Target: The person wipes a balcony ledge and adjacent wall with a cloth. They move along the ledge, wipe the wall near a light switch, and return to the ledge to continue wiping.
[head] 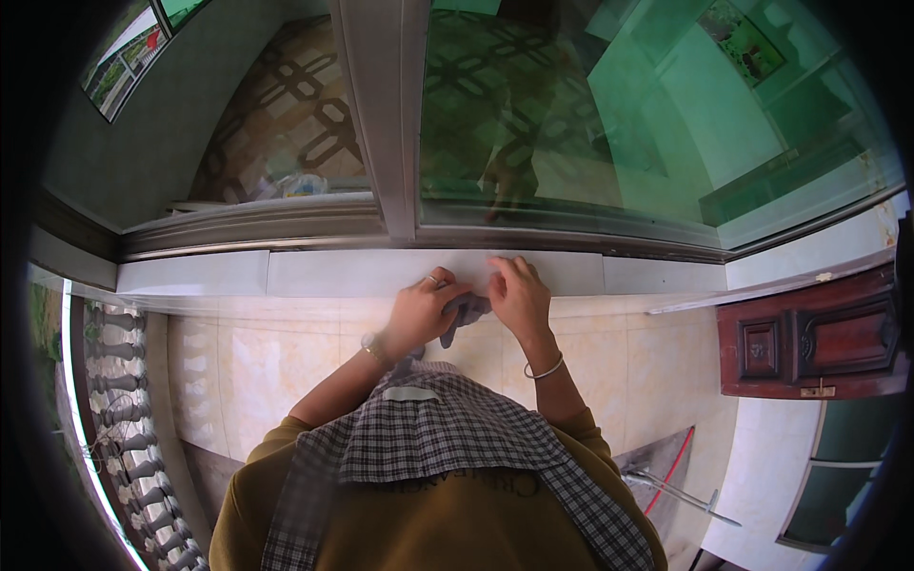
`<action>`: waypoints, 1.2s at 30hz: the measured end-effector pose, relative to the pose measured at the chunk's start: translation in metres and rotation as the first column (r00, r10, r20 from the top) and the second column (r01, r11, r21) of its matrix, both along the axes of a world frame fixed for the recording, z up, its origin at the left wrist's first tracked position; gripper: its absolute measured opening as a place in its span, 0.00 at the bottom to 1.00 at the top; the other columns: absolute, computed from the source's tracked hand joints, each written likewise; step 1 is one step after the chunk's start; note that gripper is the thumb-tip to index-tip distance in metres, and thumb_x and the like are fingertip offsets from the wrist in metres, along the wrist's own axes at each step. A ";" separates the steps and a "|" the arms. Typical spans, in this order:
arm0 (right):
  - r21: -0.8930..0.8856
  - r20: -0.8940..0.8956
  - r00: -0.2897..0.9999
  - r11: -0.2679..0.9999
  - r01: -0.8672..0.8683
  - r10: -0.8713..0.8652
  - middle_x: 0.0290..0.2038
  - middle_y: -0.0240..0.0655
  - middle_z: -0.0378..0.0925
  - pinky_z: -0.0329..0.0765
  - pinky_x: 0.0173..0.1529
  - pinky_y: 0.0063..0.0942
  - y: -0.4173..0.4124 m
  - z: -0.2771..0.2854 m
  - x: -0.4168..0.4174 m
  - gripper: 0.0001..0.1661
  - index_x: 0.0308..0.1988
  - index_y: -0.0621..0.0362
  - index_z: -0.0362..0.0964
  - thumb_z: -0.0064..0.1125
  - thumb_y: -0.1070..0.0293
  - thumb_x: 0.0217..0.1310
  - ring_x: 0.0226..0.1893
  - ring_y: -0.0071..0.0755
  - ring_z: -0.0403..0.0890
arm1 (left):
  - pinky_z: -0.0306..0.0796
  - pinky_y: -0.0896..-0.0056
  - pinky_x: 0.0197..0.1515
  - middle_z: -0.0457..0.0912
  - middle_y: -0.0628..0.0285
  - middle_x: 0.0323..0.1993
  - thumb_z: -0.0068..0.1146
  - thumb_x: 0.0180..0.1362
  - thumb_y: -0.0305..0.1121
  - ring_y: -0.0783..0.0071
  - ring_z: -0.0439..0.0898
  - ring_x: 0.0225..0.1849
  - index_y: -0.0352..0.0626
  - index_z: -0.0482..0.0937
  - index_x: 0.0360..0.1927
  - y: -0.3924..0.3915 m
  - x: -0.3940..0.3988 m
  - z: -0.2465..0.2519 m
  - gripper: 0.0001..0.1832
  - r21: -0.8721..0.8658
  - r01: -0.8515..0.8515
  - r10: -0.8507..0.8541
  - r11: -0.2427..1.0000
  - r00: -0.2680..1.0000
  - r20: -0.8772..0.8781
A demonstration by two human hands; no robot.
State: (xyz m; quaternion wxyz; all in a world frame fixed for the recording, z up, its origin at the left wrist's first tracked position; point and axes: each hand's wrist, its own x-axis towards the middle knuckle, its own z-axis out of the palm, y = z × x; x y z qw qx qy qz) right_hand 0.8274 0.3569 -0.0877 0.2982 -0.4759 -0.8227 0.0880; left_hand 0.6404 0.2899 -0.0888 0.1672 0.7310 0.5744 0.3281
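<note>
A grey cloth [465, 314] hangs bunched from my left hand [426, 307], whose fingers are closed around its upper part. Just to the right, my right hand [520, 289] is held over the white tiled window sill [343, 273]. Its fingers are loosely curled and apart, and I see nothing between them. The cloth's right end comes close to that hand; whether they touch is unclear. Behind the sill stand the metal window frame [385, 121] and a green-tinted glass pane [571, 143], with the left part of the window slid open.
A clear plastic bag [303, 185] lies inside, behind the window track [257, 228]. A balustrade [125, 385] runs along the left. To the right are a dark red wooden door [807, 335] and a metal-handled tool [678, 492] near the tiled floor [271, 378].
</note>
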 end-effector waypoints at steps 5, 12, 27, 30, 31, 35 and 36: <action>-0.006 0.013 0.999 0.999 0.032 -0.031 0.33 0.31 0.74 0.78 0.38 0.37 -0.001 0.005 -0.003 0.16 0.44 0.48 0.75 0.60 0.73 0.52 0.38 0.40 0.78 | 0.79 0.64 0.39 0.77 0.68 0.42 0.61 0.47 0.27 0.64 0.83 0.36 0.57 0.83 0.48 0.001 0.000 -0.001 0.22 -0.013 0.015 -0.015 1.000 1.000 -0.001; -0.337 -0.309 0.938 0.940 0.047 -0.157 0.29 0.36 0.79 0.77 0.37 0.32 0.011 -0.016 0.015 0.09 0.36 0.55 0.74 0.64 0.64 0.58 0.30 0.37 0.81 | 0.79 0.63 0.39 0.78 0.68 0.43 0.62 0.48 0.28 0.63 0.83 0.37 0.56 0.83 0.48 0.002 -0.003 0.001 0.21 -0.047 0.008 -0.007 0.999 1.000 0.004; -0.270 -0.426 0.902 0.942 -0.201 0.070 0.45 0.44 0.75 0.73 0.53 0.35 -0.034 0.016 0.009 0.21 0.49 0.69 0.68 0.63 0.69 0.60 0.46 0.37 0.75 | 0.72 0.60 0.48 0.74 0.58 0.44 0.57 0.58 0.28 0.56 0.77 0.46 0.45 0.77 0.48 0.000 -0.015 0.025 0.13 0.114 -0.049 -0.017 0.992 0.860 0.511; -0.040 -0.193 0.977 0.994 -0.099 0.089 0.48 0.47 0.73 0.72 0.55 0.40 -0.018 0.030 0.001 0.14 0.46 0.64 0.72 0.58 0.72 0.60 0.49 0.49 0.75 | 0.75 0.58 0.39 0.73 0.58 0.45 0.55 0.58 0.31 0.58 0.79 0.43 0.46 0.76 0.45 -0.002 -0.007 0.024 0.12 0.109 -0.170 0.138 0.979 0.959 0.248; 0.012 -0.103 0.988 0.994 -0.110 0.111 0.47 0.47 0.73 0.72 0.55 0.41 -0.023 0.035 -0.010 0.14 0.47 0.64 0.73 0.57 0.71 0.61 0.49 0.51 0.75 | 0.75 0.58 0.38 0.73 0.57 0.45 0.54 0.57 0.32 0.58 0.80 0.42 0.46 0.76 0.44 0.004 -0.005 0.011 0.11 0.150 -0.162 0.141 0.975 0.980 0.138; -0.017 0.077 0.984 0.987 -0.160 0.160 0.51 0.47 0.74 0.70 0.57 0.46 -0.027 0.000 -0.027 0.18 0.53 0.62 0.72 0.43 0.66 0.70 0.53 0.54 0.74 | 0.77 0.61 0.37 0.74 0.55 0.46 0.52 0.56 0.35 0.60 0.80 0.42 0.44 0.78 0.39 0.015 0.001 -0.019 0.10 0.184 -0.151 0.168 0.971 0.982 -0.083; -0.004 0.090 0.980 0.984 -0.176 0.176 0.52 0.48 0.73 0.70 0.58 0.46 -0.024 -0.003 -0.025 0.19 0.55 0.62 0.71 0.43 0.66 0.70 0.53 0.54 0.74 | 0.77 0.61 0.37 0.74 0.55 0.47 0.52 0.55 0.35 0.60 0.80 0.42 0.44 0.78 0.38 0.016 0.001 -0.018 0.10 0.158 -0.150 0.164 0.976 0.983 -0.079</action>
